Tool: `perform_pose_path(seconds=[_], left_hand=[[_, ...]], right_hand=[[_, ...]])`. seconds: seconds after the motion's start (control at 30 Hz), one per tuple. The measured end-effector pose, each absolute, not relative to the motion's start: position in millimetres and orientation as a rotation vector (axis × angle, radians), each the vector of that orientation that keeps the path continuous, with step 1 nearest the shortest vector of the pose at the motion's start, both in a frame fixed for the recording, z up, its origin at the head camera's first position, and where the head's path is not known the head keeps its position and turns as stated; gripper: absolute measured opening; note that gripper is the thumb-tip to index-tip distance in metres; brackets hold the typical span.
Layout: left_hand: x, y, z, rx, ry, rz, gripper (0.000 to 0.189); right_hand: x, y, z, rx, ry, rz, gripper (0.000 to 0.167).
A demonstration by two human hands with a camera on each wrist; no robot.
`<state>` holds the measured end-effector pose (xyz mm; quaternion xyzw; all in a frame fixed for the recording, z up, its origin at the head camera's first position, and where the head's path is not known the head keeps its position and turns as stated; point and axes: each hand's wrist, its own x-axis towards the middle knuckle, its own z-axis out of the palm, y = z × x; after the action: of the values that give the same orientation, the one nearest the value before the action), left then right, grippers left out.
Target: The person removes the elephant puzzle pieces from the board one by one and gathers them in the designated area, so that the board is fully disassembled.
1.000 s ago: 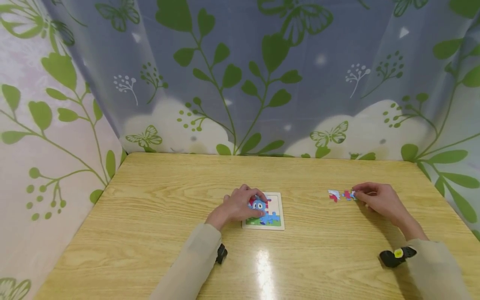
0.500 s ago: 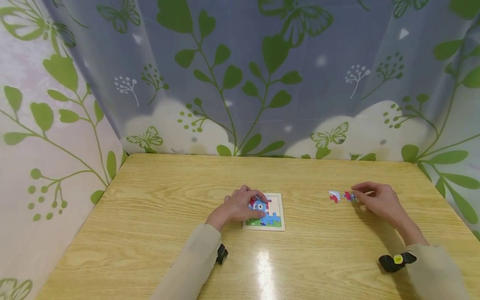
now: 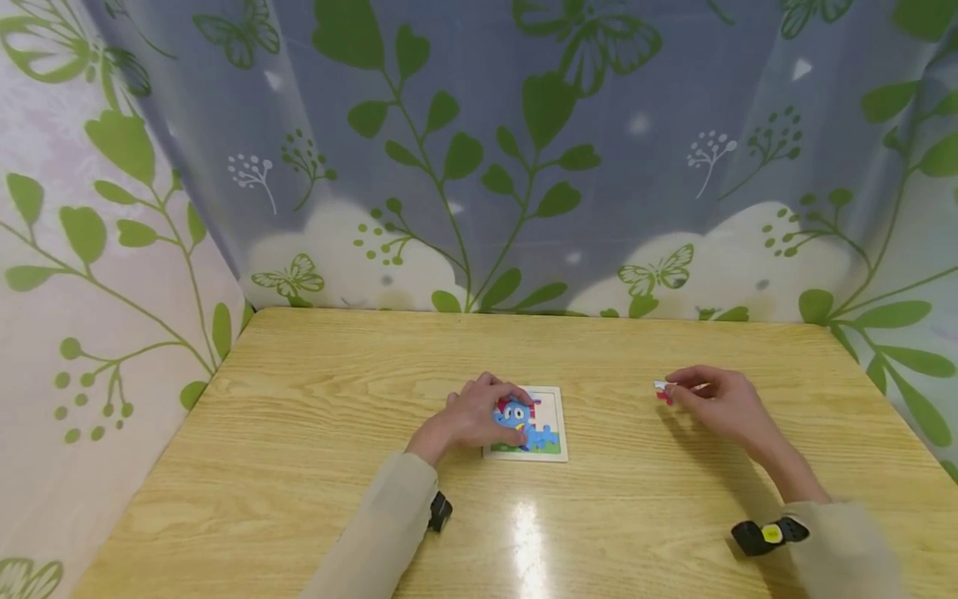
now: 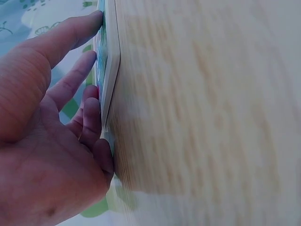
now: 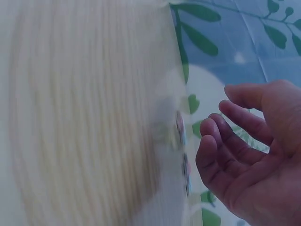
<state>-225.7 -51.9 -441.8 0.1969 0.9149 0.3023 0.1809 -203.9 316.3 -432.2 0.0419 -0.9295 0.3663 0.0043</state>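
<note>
A square jigsaw board (image 3: 563,424) with a pale frame lies on the table, partly filled with pieces showing a blue cartoon figure with big eyes. My left hand (image 3: 473,413) rests on its left side, thumb and fingertips spread over the picture. Bare backing shows at the board's upper right. Farther right, my right hand (image 3: 722,403) hovers over the loose puzzle pieces, thumb and fingers apart. One red-and-white puzzle piece (image 3: 662,391) shows beside its fingertips. The right wrist view shows two loose pieces, including a puzzle piece (image 5: 181,129), on the table, with nothing between thumb and fingers.
The wooden table (image 3: 299,374) has a patterned curtain (image 3: 479,166) with leaves and butterflies hanging along its far edge. Another patterned cloth (image 3: 97,249) covers the left side. Each wrist carries a black strapped device.
My right hand has shifted left from the right-hand loose piece toward the left one, covering more of the pieces in the head view. My left hand has stayed on the board.
</note>
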Motion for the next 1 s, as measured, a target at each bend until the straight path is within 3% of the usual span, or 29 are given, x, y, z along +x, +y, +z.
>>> perform_pose_path(seconds=[1.0], left_hand=[[-228.0,-52.5,-440.5,0.537,2.568,0.85,0.046]], right_hand=[[-191.3,232.7,-436.6,0.423,-2.937,1.474,0.028]])
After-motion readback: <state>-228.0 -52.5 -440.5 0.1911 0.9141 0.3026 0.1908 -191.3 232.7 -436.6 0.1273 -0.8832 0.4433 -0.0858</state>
